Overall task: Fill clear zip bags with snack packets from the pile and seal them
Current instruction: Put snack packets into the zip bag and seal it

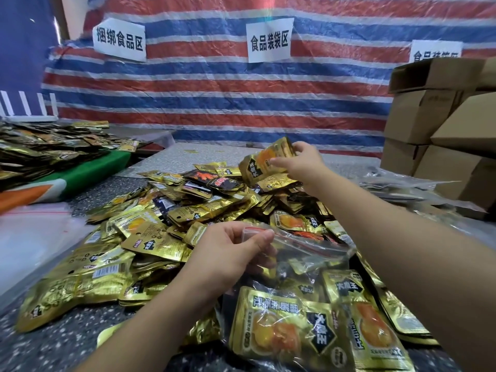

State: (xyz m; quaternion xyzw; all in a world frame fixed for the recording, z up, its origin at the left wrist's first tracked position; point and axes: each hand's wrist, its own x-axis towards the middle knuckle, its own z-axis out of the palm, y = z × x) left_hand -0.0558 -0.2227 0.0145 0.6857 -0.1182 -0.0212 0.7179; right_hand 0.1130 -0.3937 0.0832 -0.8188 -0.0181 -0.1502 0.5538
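Bright even light; foil glare; edges warped.

Two bare forearms, no sleeves in view. Left hand (230, 253) and right hand (303, 162): no gloves, rings, watch. Short nails.

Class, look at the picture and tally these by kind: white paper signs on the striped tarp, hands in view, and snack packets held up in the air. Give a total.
White paper signs: 3
Hands: 2, left hand, right hand
Snack packets held up: 1, gold packet
Total: 6
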